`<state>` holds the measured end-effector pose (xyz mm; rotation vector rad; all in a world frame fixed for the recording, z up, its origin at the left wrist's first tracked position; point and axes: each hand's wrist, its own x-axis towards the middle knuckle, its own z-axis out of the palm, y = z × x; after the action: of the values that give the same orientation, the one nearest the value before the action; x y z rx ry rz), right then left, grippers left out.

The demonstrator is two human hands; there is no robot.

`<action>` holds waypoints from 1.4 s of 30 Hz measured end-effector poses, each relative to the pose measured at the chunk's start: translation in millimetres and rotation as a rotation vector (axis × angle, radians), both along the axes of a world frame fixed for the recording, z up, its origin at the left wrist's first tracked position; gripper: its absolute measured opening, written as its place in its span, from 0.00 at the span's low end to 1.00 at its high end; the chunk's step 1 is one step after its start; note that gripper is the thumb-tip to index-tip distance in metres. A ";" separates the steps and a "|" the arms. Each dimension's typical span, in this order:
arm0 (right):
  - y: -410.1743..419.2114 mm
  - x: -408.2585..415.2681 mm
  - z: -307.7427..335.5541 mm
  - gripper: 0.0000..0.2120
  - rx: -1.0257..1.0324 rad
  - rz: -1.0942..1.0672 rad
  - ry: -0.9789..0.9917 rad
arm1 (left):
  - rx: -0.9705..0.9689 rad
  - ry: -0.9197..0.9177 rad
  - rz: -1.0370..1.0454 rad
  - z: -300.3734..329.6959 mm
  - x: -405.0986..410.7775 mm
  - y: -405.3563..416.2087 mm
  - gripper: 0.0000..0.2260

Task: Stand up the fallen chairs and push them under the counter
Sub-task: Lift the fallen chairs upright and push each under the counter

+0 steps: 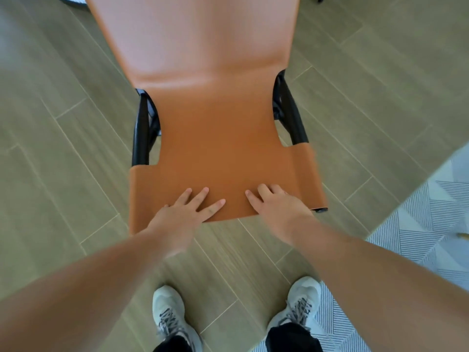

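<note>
Left forearm enters from 7 o'clock; left hand (189,212) lies flat on the near edge of the tan leather chair (223,138), fingers straight and spread, palm down, gripping nothing. The chair fills the frame's centre and runs up to 12 o'clock — orange-brown leather sling over a black metal frame (143,128) that shows at both sides, at 9 and 3 o'clock of the seat. Whether the chair is fully upright cannot be told from this top-down view. Right hand (276,204) rests just beside the left on the same near edge, fingers loosely bent over the leather, thumb hidden — no clear grip. The hands are near each other but apart. Wood-look plank floor (63,148) all round. Grey laced sneakers (302,301) at 6 o'clock, the right one on a grey patterned rug (426,219) at 4 o'clock.
</note>
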<state>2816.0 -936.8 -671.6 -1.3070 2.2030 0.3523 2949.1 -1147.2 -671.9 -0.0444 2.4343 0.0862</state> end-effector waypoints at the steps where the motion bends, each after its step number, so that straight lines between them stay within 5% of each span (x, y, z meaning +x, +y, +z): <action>1: -0.6 -0.8 2.3 0.44 -0.020 0.013 0.028 | -0.023 0.049 -0.037 1.0 1.2 -0.9 0.57; 11: 8.8 -3.7 14.0 0.34 -0.038 0.055 0.091 | -0.074 0.123 -0.210 1.2 -1.0 -6.0 0.40; 18: 4.7 -4.3 29.0 0.37 -0.017 0.063 0.076 | -0.050 0.122 -0.166 11.2 -2.9 -8.1 0.41; 32: 17.4 4.6 119.3 0.27 -0.034 0.143 0.011 | 0.041 0.087 -0.204 103.9 9.8 -6.9 0.41; 42: 0.1 -57.7 191.6 0.24 -0.102 0.217 0.033 | 0.014 0.112 -0.155 175.6 -41.9 -25.1 0.42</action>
<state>2758.2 -936.7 -479.9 -1.6130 2.1348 0.3493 2907.1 -1172.3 -496.3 0.1591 2.5395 0.0371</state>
